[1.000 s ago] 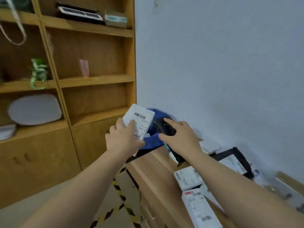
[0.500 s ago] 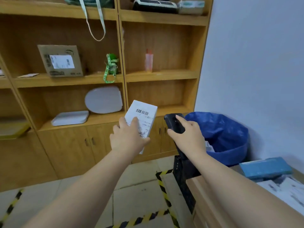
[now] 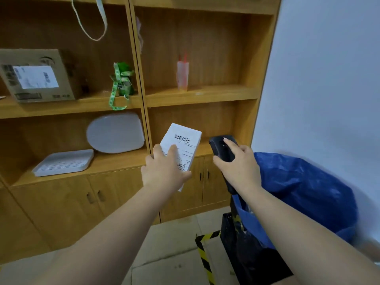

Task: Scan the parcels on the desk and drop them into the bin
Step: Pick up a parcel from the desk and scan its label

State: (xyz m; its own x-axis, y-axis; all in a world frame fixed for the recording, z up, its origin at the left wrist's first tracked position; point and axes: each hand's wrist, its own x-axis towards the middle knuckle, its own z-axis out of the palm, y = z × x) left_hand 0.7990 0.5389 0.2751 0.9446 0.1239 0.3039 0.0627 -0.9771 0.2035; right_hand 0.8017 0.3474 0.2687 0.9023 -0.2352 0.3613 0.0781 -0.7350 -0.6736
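Because the blue-lined bin (image 3: 304, 194) stood at the lower right of the frame, its mouth gaping below the right forearm, the parcel looked to be held up for a scan just short of the drop. The blue bag was draped over a black basket, which is probably why the rim sagged wide. The white parcel (image 3: 181, 147), a small box near the centre of the frame, was tilted with its barcode label facing up and toward the black handheld scanner (image 3: 222, 149) just to its right, the two close but apart; that tilt reads as a way of presenting the code to the scanner's head. The left hand (image 3: 164, 171) gripped the parcel's lower end, fingers curled over the label's bottom half and thumb underneath, leaving the barcode uncovered. The right hand (image 3: 238, 167) was wrapped round the scanner's grip, its index finger (image 3: 228, 141) laid along the top, likely on the trigger.

Behind them a wooden shelf unit (image 3: 201, 95) filled the left and middle of the frame. It carried a cardboard box (image 3: 39, 77) at the upper left, a white oval lid (image 3: 115, 132) and white tray (image 3: 61, 162) lower down, a green ribbon bundle (image 3: 121, 83), and a pale pink bottle (image 3: 182, 76). Yellow-and-black floor tape (image 3: 203, 256) ran along the bottom. Nothing lay between parcel and bin except the scanner hand itself, which I judge would have to clear aside. The desk was out of view.
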